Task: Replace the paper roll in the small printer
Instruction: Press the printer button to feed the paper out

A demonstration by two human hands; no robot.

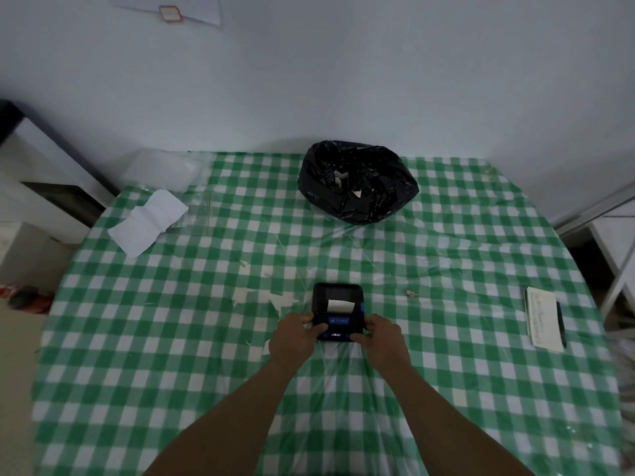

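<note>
- small printer (338,312) sits on the counter (171,338) near the person's edge, the landmark for everything below
- left hand (295,340) grips printer's left near corner, thumb over the front panel; right hand (381,338) grips the right near corner; both wrapped on the body, neither one loose
- white paper (340,306) shows at the printer's middle, just behind the blue front panel; cannot tell if it is a roll sitting in an open bay or a tail fed out of a shut lid
- small display on the near face is lit
- black bag (357,182) well behind printer, open, white scraps inside; possibly old paper, not sure
- loose white paper strip (147,223) far left and behind printer
- notepad (544,317) with pen (561,324) well right of printer
- small crumb-like scrap (411,293) right of printer, near it
- judgement: late stage, paper looks loaded; what is left is likely confirming the lid is shut, feed check, tearing excess
</note>
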